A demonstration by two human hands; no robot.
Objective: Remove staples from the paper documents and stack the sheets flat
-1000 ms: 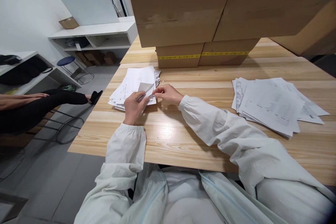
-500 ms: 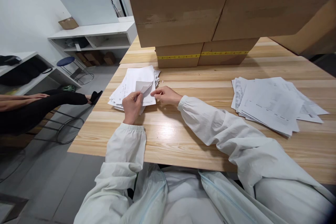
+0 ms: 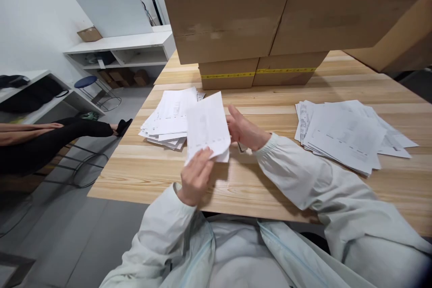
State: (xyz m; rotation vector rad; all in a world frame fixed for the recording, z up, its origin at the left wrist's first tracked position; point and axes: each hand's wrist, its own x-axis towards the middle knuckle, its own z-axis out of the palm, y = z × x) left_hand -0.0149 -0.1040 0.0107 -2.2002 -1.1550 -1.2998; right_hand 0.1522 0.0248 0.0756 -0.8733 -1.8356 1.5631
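Observation:
A printed white paper sheet [image 3: 206,121] is tilted up off the table in front of me. My left hand [image 3: 197,175] is closed on its lower edge. At the right edge of that sheet is my right hand [image 3: 246,130], thumb raised and apart from the fingers, whose tips are partly hidden by the paper. A small printed corner of paper [image 3: 242,147] shows beneath my right palm; whether the hand touches it I cannot tell. To the left lies a loose stack of printed papers [image 3: 168,114]. Another fanned stack of papers [image 3: 344,132] lies farther right.
Cardboard boxes [image 3: 232,22] are stacked at the back of the wooden table [image 3: 141,175], with yellow tape on the lower ones. A seated person's leg [image 3: 87,127] shows at the left, near a blue stool [image 3: 85,82]. White shelves [image 3: 118,44] stand behind.
The sheet has come off the left stack and moved right, towards me. My left hand moved right and nearer with it. My right hand shifted right and its thumb lifted away from its fingers.

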